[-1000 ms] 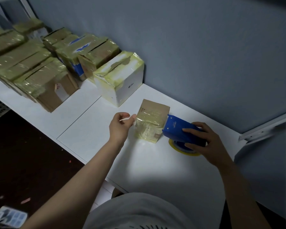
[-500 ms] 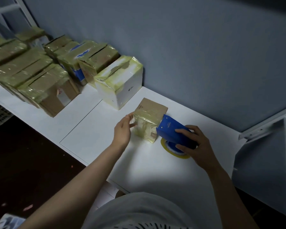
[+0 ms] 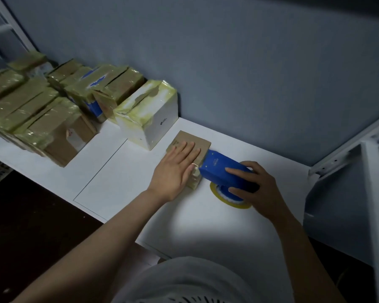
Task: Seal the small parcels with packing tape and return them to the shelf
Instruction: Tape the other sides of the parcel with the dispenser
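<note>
Head view: taped boxes (image 3: pixel 42 119) crowd the table's (image 3: pixel 123 189) left end, with a white box (image 3: pixel 149 119) beside them. All are closed, contents hidden. Just right, the parcel (image 3: pixel 195 142) lies under the left hand (image 3: pixel 177 169), fingers (image 3: pixel 189 149) straight and flat on top; half a second ago they touched its left side. The right hand (image 3: pixel 258 189) grips the dispenser (image 3: pixel 221 170), its nose against the parcel as before.

And there goes the left hand (image 3: pixel 175 171): it's dropped that pinch at the left side of the small parcel (image 3: pixel 193 141) and swung up over it. Now it lies flat on the brown top, fingers straight and close together, pointing toward the far wall, hiding most of the near taped face that showed a moment ago.
</note>
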